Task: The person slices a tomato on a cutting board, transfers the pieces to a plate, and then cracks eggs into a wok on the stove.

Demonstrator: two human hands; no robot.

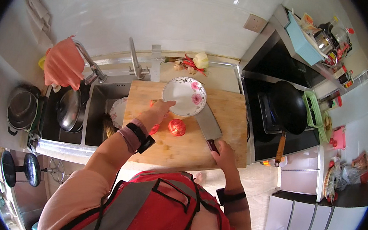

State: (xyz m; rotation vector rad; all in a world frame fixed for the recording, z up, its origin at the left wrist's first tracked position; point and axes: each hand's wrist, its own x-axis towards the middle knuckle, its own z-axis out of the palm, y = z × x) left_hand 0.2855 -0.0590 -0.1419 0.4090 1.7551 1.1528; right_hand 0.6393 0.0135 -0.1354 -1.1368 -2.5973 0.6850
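My left hand (158,111) is at the lower left rim of a white plate with pink flowers (184,96), over the back of a wooden cutting board (167,150); whether it grips the rim I cannot tell. A cut tomato (176,127) lies on the board, red side up, and more tomato (153,129) shows partly beneath my left wrist. To the right, a cleaver (209,122) lies flat with its blade tip beside the plate. My right hand (225,154) touches its dark handle; how firmly its fingers close is unclear.
Left of the board is a double sink (104,100) holding a plate and a lidded pan. A black wok (287,106) stands on the stove at right, its wooden handle pointing towards me. Red chillies (189,62), a pale vegetable (201,60) and ginger lie behind the board.
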